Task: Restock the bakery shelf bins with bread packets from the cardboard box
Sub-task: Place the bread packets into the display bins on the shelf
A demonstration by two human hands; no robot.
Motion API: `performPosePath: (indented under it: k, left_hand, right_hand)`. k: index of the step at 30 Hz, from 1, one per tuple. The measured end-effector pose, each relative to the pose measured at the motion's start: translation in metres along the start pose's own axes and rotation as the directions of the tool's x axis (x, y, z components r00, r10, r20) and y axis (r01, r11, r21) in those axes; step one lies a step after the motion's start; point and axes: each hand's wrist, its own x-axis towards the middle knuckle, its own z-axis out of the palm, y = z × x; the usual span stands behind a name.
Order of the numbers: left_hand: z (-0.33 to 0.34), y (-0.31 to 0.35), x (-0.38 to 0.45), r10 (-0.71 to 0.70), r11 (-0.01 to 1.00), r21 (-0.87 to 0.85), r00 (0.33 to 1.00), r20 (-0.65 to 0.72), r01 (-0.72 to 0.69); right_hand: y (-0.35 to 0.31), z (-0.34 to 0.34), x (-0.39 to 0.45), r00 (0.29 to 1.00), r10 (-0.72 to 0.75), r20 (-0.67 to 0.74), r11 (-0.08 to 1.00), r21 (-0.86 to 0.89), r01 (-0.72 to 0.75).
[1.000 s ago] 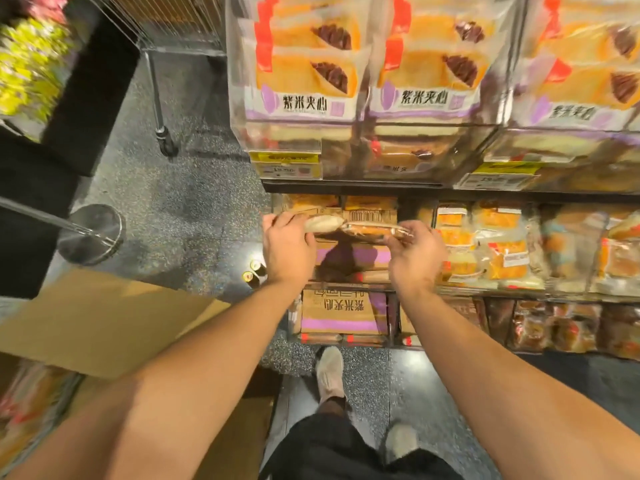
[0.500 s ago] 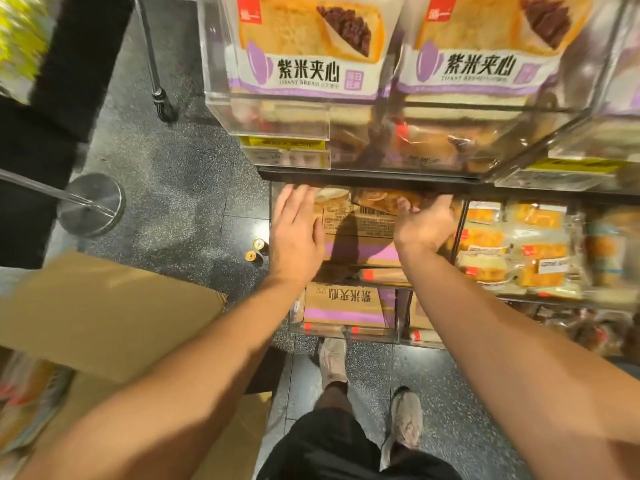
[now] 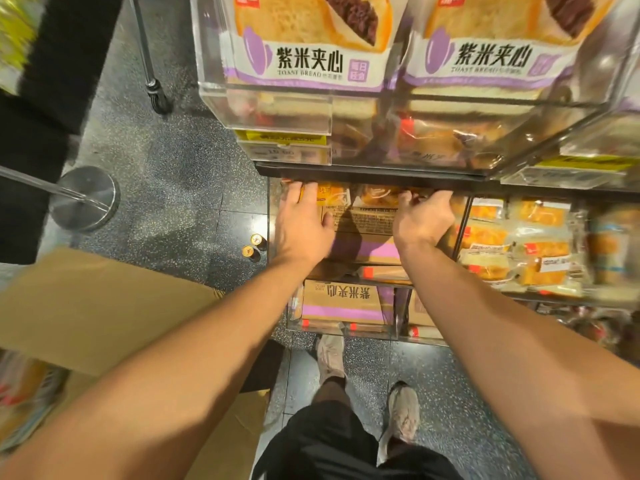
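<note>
Both hands deeper under the shelf edge: left hand point(image 3: 301, 223) fingers straight on bread packet point(image 3: 377, 197), right hand point(image 3: 424, 220) fingers curled on it.

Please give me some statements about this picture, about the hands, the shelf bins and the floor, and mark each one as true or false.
1. Both hands reach into the middle shelf bin, under the black shelf edge. True.
2. The left hand lies with straight fingers on the bread packets. True.
3. The right hand holds a packet up in front of the top bins. False: it is down in the middle bin, fingers curled at a packet.
4. The top bins stand empty. False: they hold toast bread packets.
5. A cardboard box lies on the floor at the person's left. True.
</note>
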Motion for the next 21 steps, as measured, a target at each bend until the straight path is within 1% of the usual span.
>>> performPosePath:
  k: [2, 5, 6, 7, 9, 11, 13, 16, 18, 21]
  left_hand:
    - [0.002, -0.004, -0.004, 0.028, 1.0, -0.014, 0.999, -0.016, -0.028]
    - [0.007, -0.013, -0.019, 0.035, 0.999, -0.029, 0.999, 0.004, -0.035]
    - [0.007, -0.014, -0.025, 0.028, 0.999, -0.039, 1.0, 0.009, -0.028]
    - [0.008, -0.015, -0.031, 0.025, 0.998, -0.06, 1.0, 0.013, -0.024]
    - [0.004, -0.015, -0.048, 0.017, 0.992, -0.127, 1.0, 0.012, -0.015]
    - [0.002, -0.014, -0.053, -0.004, 0.989, -0.149, 1.0, 0.029, 0.008]
    - [-0.009, -0.011, -0.07, -0.009, 0.987, -0.161, 1.0, -0.009, 0.008]
    - [-0.028, -0.002, -0.106, -0.037, 0.98, -0.2, 0.997, -0.069, 0.023]
    - [-0.041, 0.002, -0.139, -0.079, 0.97, -0.238, 0.993, -0.091, 0.056]
    - [-0.055, 0.0, -0.2, -0.142, 0.958, -0.268, 0.983, -0.119, 0.106]
  right_hand:
    - [0.006, 0.0, -0.007, 1.0, -0.017, 0.007, 0.998, 0.069, 0.017]
    - [0.015, -0.005, -0.025, 0.996, 0.061, 0.06, 0.974, 0.214, -0.073]
    - [0.019, -0.009, -0.032, 0.994, 0.075, 0.085, 0.974, 0.208, -0.091]
    - [0.023, -0.013, -0.038, 0.993, 0.059, 0.104, 0.98, 0.183, -0.078]
    - [0.032, -0.024, -0.054, 0.988, -0.027, 0.153, 0.989, 0.148, 0.004]
    - [0.035, -0.031, -0.058, 0.976, -0.103, 0.193, 0.991, 0.109, 0.083]
    - [0.033, -0.049, -0.069, 0.947, -0.197, 0.253, 0.98, 0.06, 0.187]
    - [0.031, -0.085, -0.09, 0.868, -0.385, 0.313, 0.918, 0.029, 0.397]
    - [0.034, -0.109, -0.112, 0.78, -0.503, 0.372, 0.842, 0.007, 0.539]
    - [0.047, -0.141, -0.152, 0.636, -0.603, 0.481, 0.726, 0.002, 0.687]
